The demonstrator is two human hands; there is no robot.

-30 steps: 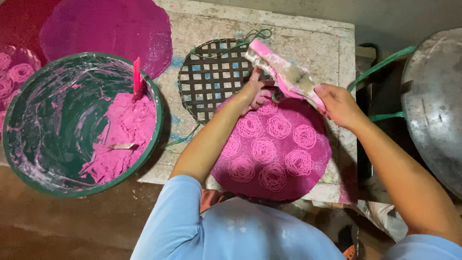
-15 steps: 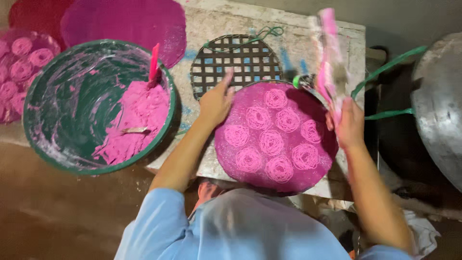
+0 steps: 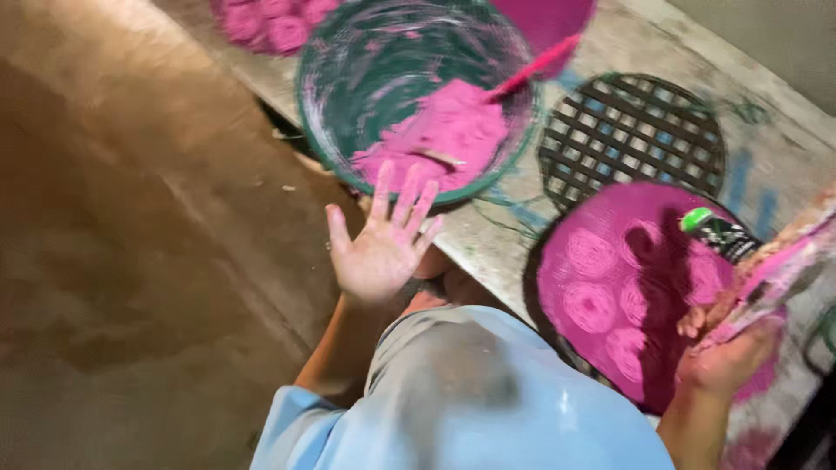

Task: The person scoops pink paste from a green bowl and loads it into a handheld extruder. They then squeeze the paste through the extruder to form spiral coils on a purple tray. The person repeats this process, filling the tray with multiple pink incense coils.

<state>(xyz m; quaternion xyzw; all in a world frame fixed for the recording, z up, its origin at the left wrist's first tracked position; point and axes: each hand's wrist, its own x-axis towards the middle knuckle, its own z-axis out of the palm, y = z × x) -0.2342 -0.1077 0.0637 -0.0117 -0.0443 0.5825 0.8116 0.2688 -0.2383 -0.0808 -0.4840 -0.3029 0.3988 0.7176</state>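
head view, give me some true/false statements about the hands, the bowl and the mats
1. The left hand is open with fingers spread, holding nothing. True.
2. The right hand is empty. False: it grips a pink-smeared press tool with a green tip.
3. The green bowl holds pink dough. True.
4. The lattice mat is covered with pink coils. False: it lies bare on the table; the coils sit on the round pink mat beside it.
5. The left hand rests inside the bowl. False: it is outside, near the rim.
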